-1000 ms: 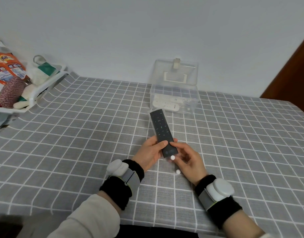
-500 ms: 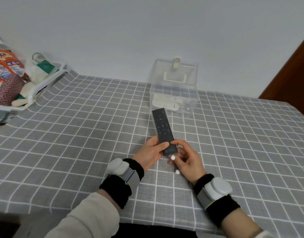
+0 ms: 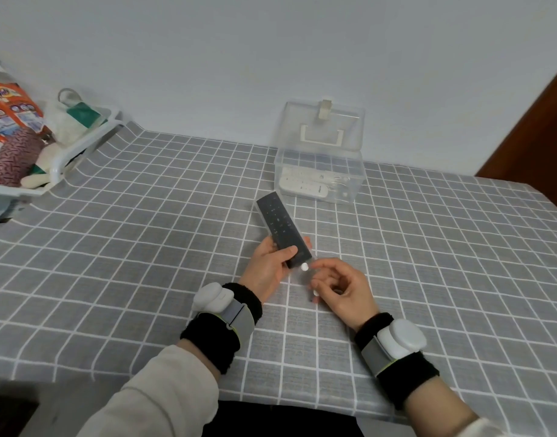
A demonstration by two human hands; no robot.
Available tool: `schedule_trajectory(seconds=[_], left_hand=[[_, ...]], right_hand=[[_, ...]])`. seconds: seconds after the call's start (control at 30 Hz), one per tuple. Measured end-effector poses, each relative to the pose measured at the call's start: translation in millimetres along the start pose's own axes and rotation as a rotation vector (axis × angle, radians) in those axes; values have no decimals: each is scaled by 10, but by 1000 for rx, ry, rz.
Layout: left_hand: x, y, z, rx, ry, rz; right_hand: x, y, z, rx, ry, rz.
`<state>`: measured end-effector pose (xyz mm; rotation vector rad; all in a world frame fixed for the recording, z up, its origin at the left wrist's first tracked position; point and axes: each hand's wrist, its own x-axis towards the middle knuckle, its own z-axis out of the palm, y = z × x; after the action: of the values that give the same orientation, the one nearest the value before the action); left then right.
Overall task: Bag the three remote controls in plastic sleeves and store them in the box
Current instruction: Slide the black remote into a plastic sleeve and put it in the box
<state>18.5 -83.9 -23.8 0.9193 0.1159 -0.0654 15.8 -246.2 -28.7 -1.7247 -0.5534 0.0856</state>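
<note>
Remote (image 3: 281, 227) in its clear sleeve sits clamped in my left hand (image 3: 268, 266), long axis pointing up-left with its far end near the open box (image 3: 319, 171), while my right hand (image 3: 341, 290), fingers loosely curled, pinches nothing I can see.

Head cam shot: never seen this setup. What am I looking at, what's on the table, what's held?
No robot here: a person works with bare hands, and one camera on their head looks forward and down. The bands on both wrists carry white pods, purpose unclear. The left hand grips a black remote that sits in a clear sleeve. The right hand is loosely curled at the sleeve's open end, not visibly gripping it. On the checked tablecloth stands a clear box with its lid up and white remotes inside. A white basket of odds and ends sits far left.
</note>
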Motion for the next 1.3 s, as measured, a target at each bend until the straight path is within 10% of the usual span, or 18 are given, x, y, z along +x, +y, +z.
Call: schedule_trajectory(seconds=[1.3], left_hand=[[48,-136,-24,407,93,105]], right_hand=[[42,64,23,-295,-16,-294]])
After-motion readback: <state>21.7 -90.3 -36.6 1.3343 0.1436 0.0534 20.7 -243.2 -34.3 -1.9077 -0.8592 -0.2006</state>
